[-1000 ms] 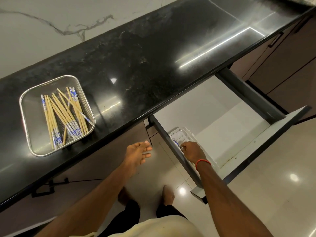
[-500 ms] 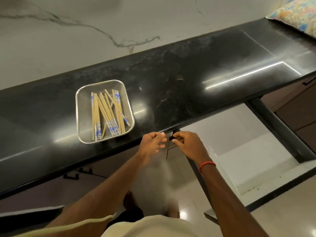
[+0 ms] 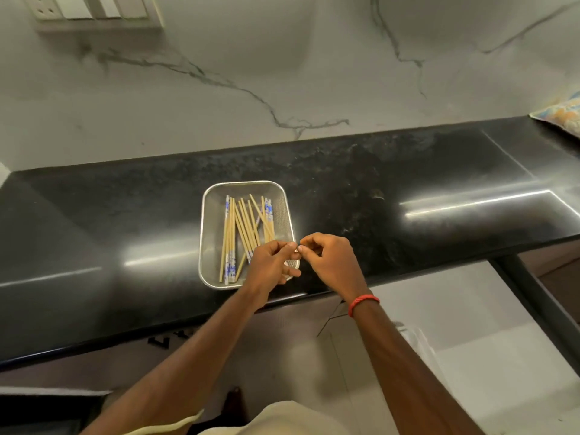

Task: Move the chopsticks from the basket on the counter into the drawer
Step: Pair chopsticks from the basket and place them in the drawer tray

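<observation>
Head view: left hand (image 3: pixel 271 265), right hand (image 3: pixel 332 262) curled fingertip to fingertip, grip unclear, over chopsticks (image 3: pixel 238 227) in basket (image 3: pixel 211 246).

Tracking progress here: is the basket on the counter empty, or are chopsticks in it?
Not empty: a loose pile of chopsticks lies inside the basket, which sits on the black counter.

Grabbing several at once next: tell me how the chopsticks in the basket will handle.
The chopsticks look thin, straight and wooden, so probably stiff and light. They lie loosely crossed in the basket, so a bunch may splay or slip unless pinched firmly. Their slender shafts could roll on the glossy counter.
</observation>
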